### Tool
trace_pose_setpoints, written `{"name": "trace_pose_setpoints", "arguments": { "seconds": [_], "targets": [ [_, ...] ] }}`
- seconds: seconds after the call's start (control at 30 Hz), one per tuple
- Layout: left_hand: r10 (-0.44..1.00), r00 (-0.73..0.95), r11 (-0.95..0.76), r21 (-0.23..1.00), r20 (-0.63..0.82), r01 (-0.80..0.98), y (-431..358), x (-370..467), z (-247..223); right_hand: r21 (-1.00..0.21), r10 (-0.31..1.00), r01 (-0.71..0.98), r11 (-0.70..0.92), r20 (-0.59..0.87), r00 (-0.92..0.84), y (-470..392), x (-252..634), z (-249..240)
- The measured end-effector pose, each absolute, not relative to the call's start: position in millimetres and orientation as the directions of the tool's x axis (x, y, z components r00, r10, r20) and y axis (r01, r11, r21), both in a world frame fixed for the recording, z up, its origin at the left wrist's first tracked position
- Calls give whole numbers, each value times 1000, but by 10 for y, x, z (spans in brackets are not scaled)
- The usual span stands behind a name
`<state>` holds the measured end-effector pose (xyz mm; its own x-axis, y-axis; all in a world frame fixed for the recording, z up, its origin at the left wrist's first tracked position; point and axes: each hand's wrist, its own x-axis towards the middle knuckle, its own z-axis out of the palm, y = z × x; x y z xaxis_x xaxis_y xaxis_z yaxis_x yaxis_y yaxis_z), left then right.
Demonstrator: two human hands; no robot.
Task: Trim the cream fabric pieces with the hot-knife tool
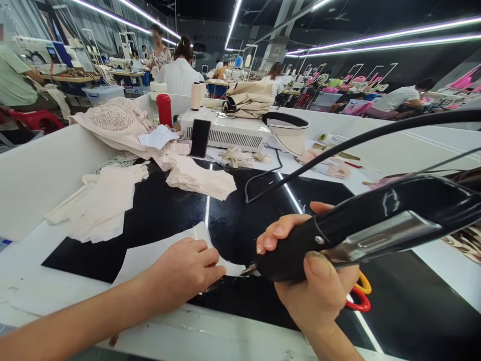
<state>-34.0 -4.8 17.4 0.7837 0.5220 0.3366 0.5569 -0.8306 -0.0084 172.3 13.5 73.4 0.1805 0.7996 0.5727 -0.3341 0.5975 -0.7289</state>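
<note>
In my right hand [315, 286] is a thick black corded hand tool [285, 253] with a metal lever along its side. Its narrow metal tip meets the edge of a white sheet-like piece [158, 253], which could be fabric or paper. My left hand [188, 268] is closed on that piece, fingers bent and thumb pointing toward the tip. A pale strip [202, 231] lies along the piece's upper edge. Orange-and-red scissor handles [359, 297] show behind my right wrist; the blades are hidden.
A black mat [248, 220] covers much of the white table. Stacked pale fabric pieces [203, 178] and more fabric [105, 200] lie at the left and back. Behind them stand a phone [200, 138], a vented white box [225, 133] and a red bottle [164, 109]. The tool's cable [338, 143] arches overhead.
</note>
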Motion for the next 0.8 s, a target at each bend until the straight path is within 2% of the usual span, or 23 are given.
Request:
{"name": "trace_pose_setpoints", "arguments": {
  "seconds": [0.13, 0.3, 0.5, 0.6, 0.7, 0.8],
  "targets": [
    [531, 777, -827, 4, 339, 563, -39, -342, 185, -739, 800, -311, 597, 575, 172, 125, 1722, 714],
    [529, 720, -835, 126, 450, 535, 42, -531, 228, -743, 801, -303, 597, 573, 172, 206, 1776, 696],
    [576, 697, -800, 118, 426, 588, -41, -690, 221, -730, 786, -294, 618, 579, 216, 371, 1814, 725],
    [675, 645, -734, 244, 359, 633, -179, -585, 283, -712, 785, -331, 619, 580, 219, 363, 1766, 739],
    [787, 582, -608, 410, 205, 679, -263, -478, 402, -708, 786, -348, 615, 585, 199, 321, 1711, 724],
    [814, 579, -537, 446, 49, 716, -220, -424, 509, -719, 795, -345, 604, 576, 190, 301, 1680, 702]
  ]
}}
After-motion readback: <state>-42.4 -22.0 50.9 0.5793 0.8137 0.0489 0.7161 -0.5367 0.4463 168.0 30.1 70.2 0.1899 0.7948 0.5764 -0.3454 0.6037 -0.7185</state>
